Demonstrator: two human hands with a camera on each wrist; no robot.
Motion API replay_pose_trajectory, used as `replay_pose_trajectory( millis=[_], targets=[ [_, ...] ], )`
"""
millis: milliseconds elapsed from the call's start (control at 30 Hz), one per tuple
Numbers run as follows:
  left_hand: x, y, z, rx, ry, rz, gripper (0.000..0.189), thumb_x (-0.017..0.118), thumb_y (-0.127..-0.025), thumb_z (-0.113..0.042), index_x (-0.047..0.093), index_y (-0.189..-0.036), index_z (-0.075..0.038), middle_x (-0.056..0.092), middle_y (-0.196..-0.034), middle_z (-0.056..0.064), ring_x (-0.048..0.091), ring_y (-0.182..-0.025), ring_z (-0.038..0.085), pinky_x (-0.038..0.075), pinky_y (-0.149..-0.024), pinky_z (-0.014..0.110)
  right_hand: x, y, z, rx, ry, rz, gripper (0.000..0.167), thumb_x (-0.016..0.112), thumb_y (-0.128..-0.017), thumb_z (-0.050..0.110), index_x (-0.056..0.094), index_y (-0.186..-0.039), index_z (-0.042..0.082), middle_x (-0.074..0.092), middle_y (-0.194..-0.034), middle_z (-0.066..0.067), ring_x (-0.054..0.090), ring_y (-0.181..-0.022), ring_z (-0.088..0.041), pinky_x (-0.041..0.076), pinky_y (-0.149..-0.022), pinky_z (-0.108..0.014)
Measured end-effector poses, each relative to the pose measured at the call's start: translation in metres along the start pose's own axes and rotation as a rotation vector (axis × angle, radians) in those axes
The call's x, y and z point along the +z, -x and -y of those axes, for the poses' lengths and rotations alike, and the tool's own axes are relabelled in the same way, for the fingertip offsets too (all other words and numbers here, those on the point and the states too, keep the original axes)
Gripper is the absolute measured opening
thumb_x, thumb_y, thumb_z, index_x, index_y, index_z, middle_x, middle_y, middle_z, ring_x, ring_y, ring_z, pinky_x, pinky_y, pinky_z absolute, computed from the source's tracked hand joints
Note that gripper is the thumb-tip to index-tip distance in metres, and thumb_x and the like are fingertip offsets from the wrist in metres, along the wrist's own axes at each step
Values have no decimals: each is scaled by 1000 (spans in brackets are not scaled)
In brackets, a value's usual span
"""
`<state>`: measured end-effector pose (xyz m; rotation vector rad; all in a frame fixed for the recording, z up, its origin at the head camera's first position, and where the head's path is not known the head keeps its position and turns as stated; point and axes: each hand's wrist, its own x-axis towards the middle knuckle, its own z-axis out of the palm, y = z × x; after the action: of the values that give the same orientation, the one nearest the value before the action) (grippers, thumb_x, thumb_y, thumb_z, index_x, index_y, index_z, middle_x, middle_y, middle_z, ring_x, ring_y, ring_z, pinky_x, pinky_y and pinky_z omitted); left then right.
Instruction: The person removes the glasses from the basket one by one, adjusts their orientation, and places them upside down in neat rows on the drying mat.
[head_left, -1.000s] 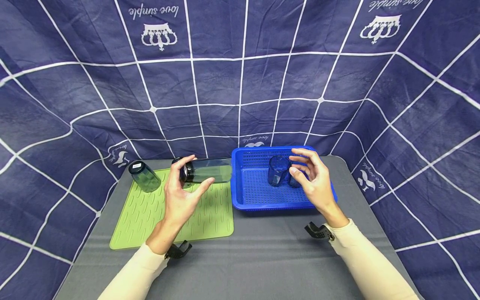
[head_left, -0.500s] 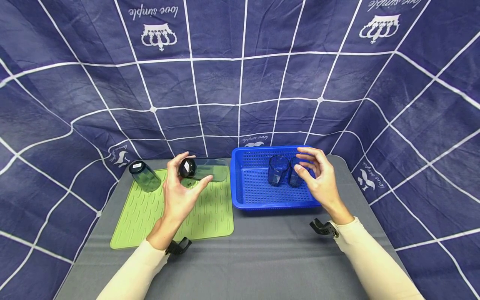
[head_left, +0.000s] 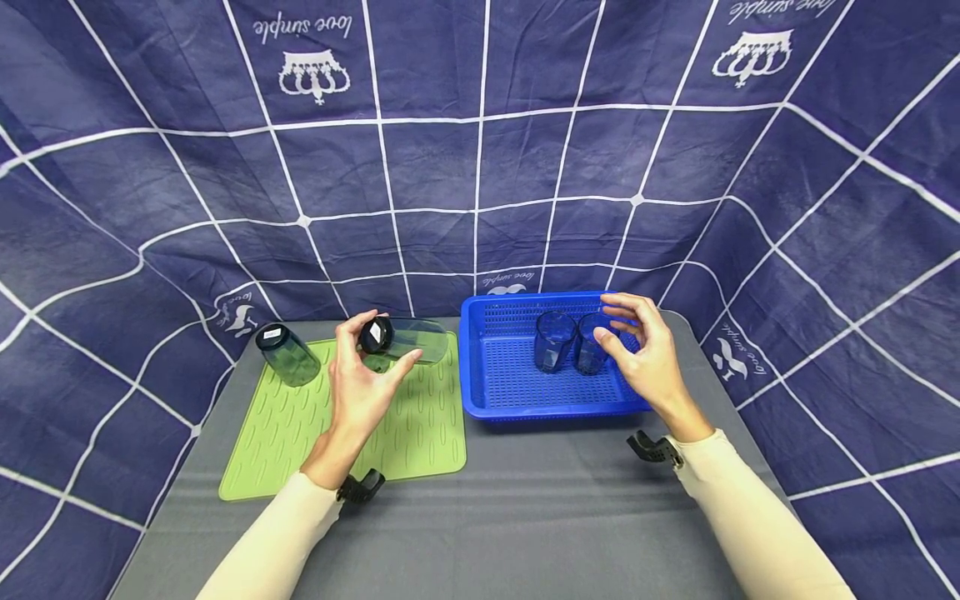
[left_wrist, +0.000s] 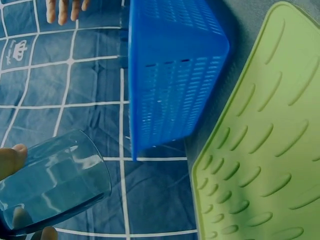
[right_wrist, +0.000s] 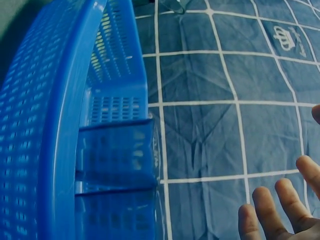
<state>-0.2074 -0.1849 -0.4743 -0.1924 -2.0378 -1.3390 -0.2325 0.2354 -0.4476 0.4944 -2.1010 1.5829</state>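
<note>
My left hand [head_left: 362,379] grips a clear, dark-based drinking glass [head_left: 416,340], thumb on one side and fingers on the other. That glass is tilted nearly on its side above the green ribbed mat [head_left: 420,425], its labelled base toward the camera and its mouth to the right. My right hand [head_left: 647,354] is over the right end of the blue basket [head_left: 555,412], its loosely bent fingers holding nothing. Two drinking glasses stand side by side in the basket, a left one [head_left: 553,342] and a right one [head_left: 590,346] nearest that hand.
Another glass [head_left: 291,357] stands upside down at the mat's far left corner. Something greenish and glassy [head_left: 377,363] shows partly behind the held glass. Grey cloth [head_left: 540,508] covers the table. A blue checked curtain [head_left: 435,167] rises behind and at the sides.
The held glass has turned so that its base faces the camera more. My right hand has shifted right, uncovering the right glass in the basket.
</note>
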Motion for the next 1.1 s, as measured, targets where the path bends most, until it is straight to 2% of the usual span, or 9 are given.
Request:
replay_pose_trajectory(
  millis=[200,367,467,600,700,767,900,1033,1100],
  targets=[
    [4,-2,7,-18,-57,8,89,109,-82,-13,61,-157,-7,79,-147,7,75,-129,21,52,-98,14,-6,-4,-8,4,80,16,50,83,-100,-3,72,-149,-3,67,-149,-20,69,-131,0,58,-112,-16],
    [9,-3,12,-8,-108,12,88,109,-81,-14,64,-156,-8,79,-147,12,72,-112,25,44,-86,20,-10,-8,-12,4,177,38,50,88,-99,3,75,-148,3,70,-151,-17,69,-133,-13,55,-114,-19],
    [13,-4,15,-2,-135,18,88,109,-81,-14,64,-156,-9,78,-146,14,69,-106,31,45,-84,29,-13,-10,-14,6,219,51,51,89,-99,6,76,-148,7,71,-152,-15,69,-138,-24,53,-114,-22],
    [17,-5,19,-5,-145,31,88,109,-80,-13,64,-156,-8,77,-147,16,75,-126,39,54,-101,42,-15,-12,-18,-2,257,72,55,91,-97,6,75,-150,9,71,-152,-17,69,-140,-35,51,-113,-24],
    [19,-5,22,0,-143,37,87,109,-80,-12,65,-155,-7,76,-147,18,73,-139,42,55,-115,51,-16,-14,-20,-10,287,94,56,91,-97,7,75,-150,10,71,-152,-17,68,-140,-37,49,-113,-22],
    [20,-6,24,-2,-148,44,88,109,-80,-12,65,-155,-8,76,-148,19,73,-140,43,55,-118,54,-16,-15,-21,-6,301,111,56,92,-97,9,75,-151,11,71,-152,-17,67,-142,-36,47,-113,-17],
    [22,-7,27,-37,-173,67,89,110,-80,-14,65,-157,-12,76,-149,18,73,-135,42,55,-115,56,-17,-18,-25,-3,341,149,58,91,-98,13,73,-153,11,70,-153,-17,66,-143,-39,42,-111,-11],
    [26,-9,30,-53,-188,81,88,109,-81,-15,65,-157,-13,76,-147,18,69,-113,40,53,-99,49,-19,-20,-29,-1,393,181,62,91,-98,17,72,-156,11,69,-153,-18,65,-143,-40,48,-113,-31],
    [29,-10,31,-45,-185,82,87,109,-81,-15,66,-157,-13,76,-147,18,67,-109,40,52,-94,47,-21,-20,-31,-4,424,194,64,92,-97,19,71,-157,11,69,-154,-18,65,-143,-40,48,-114,-44]
  ],
)
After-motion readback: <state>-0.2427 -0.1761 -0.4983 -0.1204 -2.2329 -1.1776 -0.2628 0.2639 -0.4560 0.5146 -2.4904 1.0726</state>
